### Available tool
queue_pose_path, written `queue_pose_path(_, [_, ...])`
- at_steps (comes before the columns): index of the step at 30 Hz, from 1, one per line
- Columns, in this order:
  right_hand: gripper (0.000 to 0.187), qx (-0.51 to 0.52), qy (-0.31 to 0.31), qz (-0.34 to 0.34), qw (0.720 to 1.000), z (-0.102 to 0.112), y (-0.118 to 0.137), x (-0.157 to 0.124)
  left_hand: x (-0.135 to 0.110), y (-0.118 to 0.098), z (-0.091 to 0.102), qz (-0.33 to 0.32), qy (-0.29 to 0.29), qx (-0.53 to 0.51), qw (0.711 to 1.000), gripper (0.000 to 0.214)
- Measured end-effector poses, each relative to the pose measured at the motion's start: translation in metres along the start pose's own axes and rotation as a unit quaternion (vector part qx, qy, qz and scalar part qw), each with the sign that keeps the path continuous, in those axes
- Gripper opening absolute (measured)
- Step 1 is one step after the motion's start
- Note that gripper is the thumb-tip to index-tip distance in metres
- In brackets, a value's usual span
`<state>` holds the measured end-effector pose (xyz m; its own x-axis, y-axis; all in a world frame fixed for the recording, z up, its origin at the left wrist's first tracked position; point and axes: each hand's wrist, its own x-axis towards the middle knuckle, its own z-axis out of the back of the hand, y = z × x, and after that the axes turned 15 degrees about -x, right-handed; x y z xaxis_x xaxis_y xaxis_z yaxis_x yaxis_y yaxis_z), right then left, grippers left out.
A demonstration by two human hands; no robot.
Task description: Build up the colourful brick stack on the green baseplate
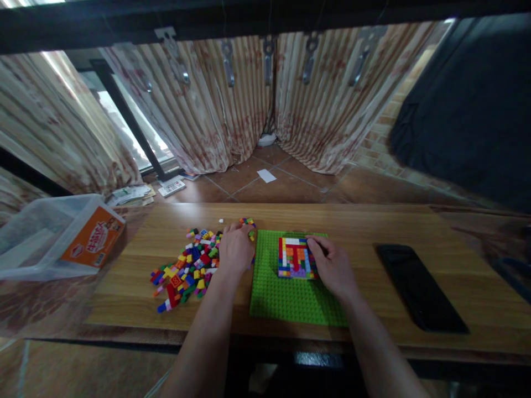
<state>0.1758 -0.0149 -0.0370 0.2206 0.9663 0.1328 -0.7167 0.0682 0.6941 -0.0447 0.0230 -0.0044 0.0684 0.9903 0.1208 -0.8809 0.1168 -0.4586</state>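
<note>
A green studded baseplate [290, 304] lies on the table, bearing a low rectangular build of coloured toy bricks [295, 257]. At the build's upper right corner is my right hand [332, 264], thumb and forefinger brought together and the other fingers curled; whatever they pinch is too small to make out. My left hand [237, 246] is closed, fingers bent down at the right side of a heap of loose bricks [193, 268], just left of the baseplate. The back of that hand hides most of its fingertips and anything between them.
On the wooden table [357, 221] a black phone [421, 287] lies to the right. A clear plastic box [45, 243] with an orange label stands at the left. Beyond the table are striped curtains [232, 110], papers [133, 194] and a white sheet [266, 176] on the tiled floor.
</note>
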Motion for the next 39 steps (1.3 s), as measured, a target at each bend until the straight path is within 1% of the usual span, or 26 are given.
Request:
queue_pose_path(2, [0.047, -0.002, 0.001, -0.001, 1.000, 0.001, 0.001, 0.000, 0.001, 0.001, -0.002, -0.004, 0.003, 0.003, 1.000, 0.042])
queue_pose_path(8, [0.050, -0.002, 0.004, -0.002, 1.000, 0.003, 0.005, -0.001, 0.001, 0.003, -0.004, -0.004, 0.002, 0.000, 1.000, 0.036])
queue_pose_path(15, [0.045, 0.012, -0.003, 0.001, 1.000, 0.003, 0.004, -0.002, 0.000, 0.000, 0.001, 0.016, -0.022, -0.003, 1.000, 0.027])
queue_pose_path(18, [0.044, 0.026, -0.018, -0.002, 0.999, 0.002, 0.002, -0.002, 0.001, -0.002, 0.004, 0.030, -0.050, -0.048, 0.997, 0.024])
queue_pose_path(20, [0.045, 0.052, -0.046, -0.015, 0.997, 0.001, -0.001, -0.001, 0.001, -0.005, 0.004, 0.032, -0.071, -0.112, 0.991, 0.023])
queue_pose_path(22, [0.045, 0.086, -0.082, -0.027, 0.993, 0.001, -0.002, -0.001, -0.001, -0.010, 0.002, 0.021, -0.078, -0.198, 0.977, 0.023])
queue_pose_path(24, [0.040, 0.119, -0.114, -0.022, 0.986, 0.002, -0.001, -0.002, -0.005, -0.016, -0.001, 0.004, -0.071, -0.286, 0.956, 0.022])
queue_pose_path(27, [0.028, 0.152, -0.139, 0.029, 0.978, 0.005, 0.006, -0.006, -0.013, -0.028, -0.006, -0.024, -0.053, -0.377, 0.924, 0.019])
queue_pose_path(30, [0.021, 0.153, -0.127, 0.093, 0.976, 0.008, 0.015, -0.013, -0.020, -0.040, -0.008, -0.041, -0.026, -0.429, 0.902, 0.017])
queue_pose_path(33, [0.021, 0.139, -0.097, 0.136, 0.976, 0.007, 0.022, -0.018, -0.024, -0.049, -0.008, -0.044, 0.025, -0.477, 0.878, 0.019])
queue_pose_path(36, [0.019, 0.129, -0.087, 0.160, 0.975, 0.004, 0.024, -0.019, -0.027, -0.056, -0.011, -0.058, 0.078, -0.523, 0.847, 0.019])
queue_pose_path(39, [0.017, 0.125, -0.092, 0.165, 0.974, 0.002, 0.024, -0.020, -0.029, -0.060, -0.015, -0.063, 0.103, -0.556, 0.823, 0.020])
